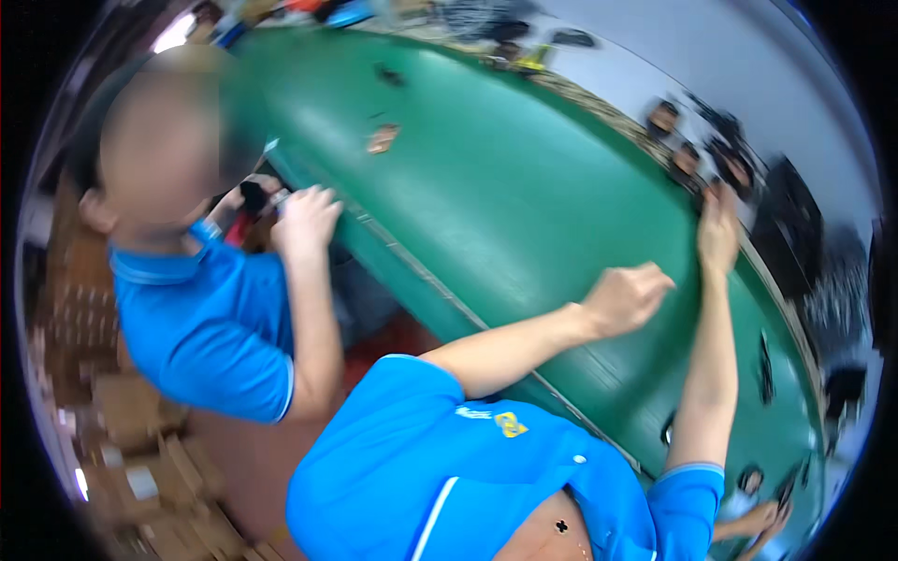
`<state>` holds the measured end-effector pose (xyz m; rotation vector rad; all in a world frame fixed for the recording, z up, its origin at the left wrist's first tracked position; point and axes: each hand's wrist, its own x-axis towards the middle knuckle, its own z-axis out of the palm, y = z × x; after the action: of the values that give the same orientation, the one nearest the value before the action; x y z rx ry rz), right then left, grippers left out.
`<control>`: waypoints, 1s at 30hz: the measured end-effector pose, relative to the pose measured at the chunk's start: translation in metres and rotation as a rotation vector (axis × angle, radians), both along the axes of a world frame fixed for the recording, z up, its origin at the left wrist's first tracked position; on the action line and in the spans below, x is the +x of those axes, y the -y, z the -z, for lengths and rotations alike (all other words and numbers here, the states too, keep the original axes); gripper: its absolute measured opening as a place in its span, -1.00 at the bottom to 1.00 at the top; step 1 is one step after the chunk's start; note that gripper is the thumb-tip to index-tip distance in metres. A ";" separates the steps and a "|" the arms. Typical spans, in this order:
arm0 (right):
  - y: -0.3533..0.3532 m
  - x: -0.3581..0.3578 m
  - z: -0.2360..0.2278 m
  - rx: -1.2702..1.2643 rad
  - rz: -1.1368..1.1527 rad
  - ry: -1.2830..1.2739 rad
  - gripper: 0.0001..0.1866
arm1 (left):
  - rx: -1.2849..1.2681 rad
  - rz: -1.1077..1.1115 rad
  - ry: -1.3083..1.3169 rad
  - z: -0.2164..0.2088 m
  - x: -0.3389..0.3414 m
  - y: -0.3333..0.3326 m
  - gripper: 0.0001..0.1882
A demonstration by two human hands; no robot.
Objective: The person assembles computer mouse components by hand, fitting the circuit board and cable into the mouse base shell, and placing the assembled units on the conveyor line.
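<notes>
2 bare hands are out over the green surface [505, 178]: the left hand [629, 299] and the right hand [718, 232]. The left hand is over the middle of the surface, its fingers curled in toward the palm; whether they pinch anything, I cannot tell. The right hand reaches to the far edge [599, 110], its fingers extended and close together, pointing away from the body. Blur hides the tips, so I cannot tell whether they touch or grip anything.

At those tips, along the far edge, is a group of 3 dark parts [686, 161] with brownish faces: 2 are to the left of the fingertips and 1 is just beyond them to the right. A large black box [790, 224] stands right of the group.

On the surface, well apart from both hands, lie a brown piece [383, 138] and, farther back, a small dark piece [389, 75]. A dark strip [767, 367] lies right of the right forearm.

To the left, a co-worker [206, 327] in a blue shirt has 2 hands near a dark item [253, 196] by the surface's near edge. At lower right, another person's hands [762, 517] are at a dark object [786, 491]. Cardboard boxes [140, 411] are stacked at lower left.
</notes>
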<state>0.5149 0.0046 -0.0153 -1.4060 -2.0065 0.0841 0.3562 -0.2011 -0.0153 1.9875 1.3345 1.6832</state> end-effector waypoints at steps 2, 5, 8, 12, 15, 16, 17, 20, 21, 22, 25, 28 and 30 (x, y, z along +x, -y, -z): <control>-0.001 -0.023 -0.015 -0.125 0.085 0.038 -0.51 | -0.021 0.009 0.026 0.006 -0.003 -0.014 -0.80; -0.043 -0.010 0.017 0.227 0.112 0.048 -0.54 | -0.102 0.061 -0.003 0.000 0.000 -0.039 -0.76; -0.047 0.014 0.015 0.217 0.192 -0.036 -0.52 | -0.157 0.140 -0.058 -0.006 0.014 -0.051 -0.74; -0.057 0.032 -0.003 0.029 0.193 -0.091 -0.69 | -0.148 0.203 -0.086 -0.011 0.042 -0.070 -0.72; -0.061 0.031 -0.007 -0.028 0.135 -0.206 -0.64 | -0.198 0.141 -0.162 -0.010 0.052 -0.064 -0.75; -0.068 0.029 -0.003 0.479 0.228 -0.200 -0.54 | -0.232 0.171 -0.086 -0.008 0.061 -0.066 -0.76; -0.074 0.049 0.007 0.083 0.149 -0.322 -0.40 | -0.275 0.200 -0.014 -0.007 0.076 -0.070 -0.76; -0.043 0.033 0.007 0.055 0.234 -0.656 -0.37 | -0.312 0.230 0.041 -0.014 0.087 -0.071 -0.73; -0.020 0.028 0.005 0.073 0.143 -0.742 -0.41 | -0.328 0.215 0.134 -0.013 0.089 -0.071 -0.73; 0.013 0.026 0.000 0.060 0.059 -0.801 -0.43 | -0.345 0.195 0.227 -0.013 0.089 -0.070 -0.72; 0.113 0.026 -0.021 0.310 -0.105 -0.753 -0.58 | -0.403 0.177 0.354 -0.023 0.087 -0.070 -0.71; 0.166 0.009 -0.004 0.455 -0.381 -0.693 -0.71 | -0.595 0.166 0.423 -0.028 0.083 -0.068 -0.71; 0.181 0.002 -0.003 0.547 -0.427 -0.460 -0.72 | -0.574 0.178 0.450 -0.023 0.079 -0.068 -0.71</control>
<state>0.5168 -0.1760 -0.0125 -0.5451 -1.7243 0.0360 0.4347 -0.1334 0.0077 1.2723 1.2425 1.3526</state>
